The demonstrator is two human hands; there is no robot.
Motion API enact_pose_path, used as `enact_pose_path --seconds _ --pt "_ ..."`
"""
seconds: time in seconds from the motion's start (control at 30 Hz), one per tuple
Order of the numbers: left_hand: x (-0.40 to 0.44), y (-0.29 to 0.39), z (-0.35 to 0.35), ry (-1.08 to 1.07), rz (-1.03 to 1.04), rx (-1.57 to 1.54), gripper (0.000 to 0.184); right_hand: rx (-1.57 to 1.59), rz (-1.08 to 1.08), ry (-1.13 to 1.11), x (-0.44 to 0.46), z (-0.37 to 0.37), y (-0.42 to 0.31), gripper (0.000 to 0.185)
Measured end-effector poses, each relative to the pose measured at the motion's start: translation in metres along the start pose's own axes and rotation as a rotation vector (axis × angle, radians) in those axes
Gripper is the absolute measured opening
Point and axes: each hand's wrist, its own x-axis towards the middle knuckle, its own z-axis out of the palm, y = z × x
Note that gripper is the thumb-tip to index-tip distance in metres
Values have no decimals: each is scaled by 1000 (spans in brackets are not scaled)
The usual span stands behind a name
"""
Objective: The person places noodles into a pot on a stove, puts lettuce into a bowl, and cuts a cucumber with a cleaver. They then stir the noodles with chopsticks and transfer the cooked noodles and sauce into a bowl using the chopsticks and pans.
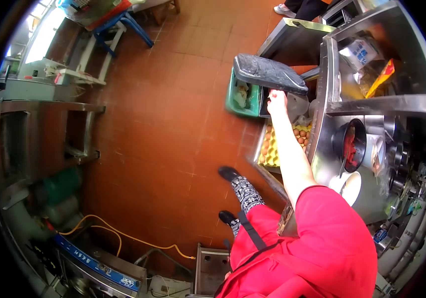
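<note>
My right hand (277, 103) reaches out with its fingers closed at the near edge of a dark grey lid (270, 72). The lid sits tilted above a green bin (245, 110) and a dark container beside it. Crumpled whitish material (241, 95) lies inside the green bin. Just below my forearm, brown eggs (300, 133) rest in yellow egg trays (271, 151). My left hand does not show; my red top fills the lower part of the view.
A steel counter (324, 171) on the right carries a black bowl (350, 144) with red contents and a white bowl (352, 188). An open cabinet door (297, 39) stands beyond the bin. Yellow hose (138, 242) crosses the tiled floor (168, 149). Another person's shoe (285, 10) appears at the top.
</note>
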Motion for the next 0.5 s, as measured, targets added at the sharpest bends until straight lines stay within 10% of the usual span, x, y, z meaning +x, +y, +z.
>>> enact_pose_path --seconds 0.2,0.3,0.37,0.4,0.5 --pt "11 -12 -66 -60 81 20 32 -260 -161 -386 -5 13 -18 26" --pt "69 -29 -116 -96 107 236 31 147 86 -133 -44 36 -34 65" --pt "77 -33 -145 -107 75 314 31 -120 108 -92 -87 26 -37 92" --pt "82 -29 -153 -129 90 335 32 -74 34 -59 -117 14 -26 50" --pt "89 27 -123 -240 156 398 35 -145 -30 -327 -236 -33 16 29"
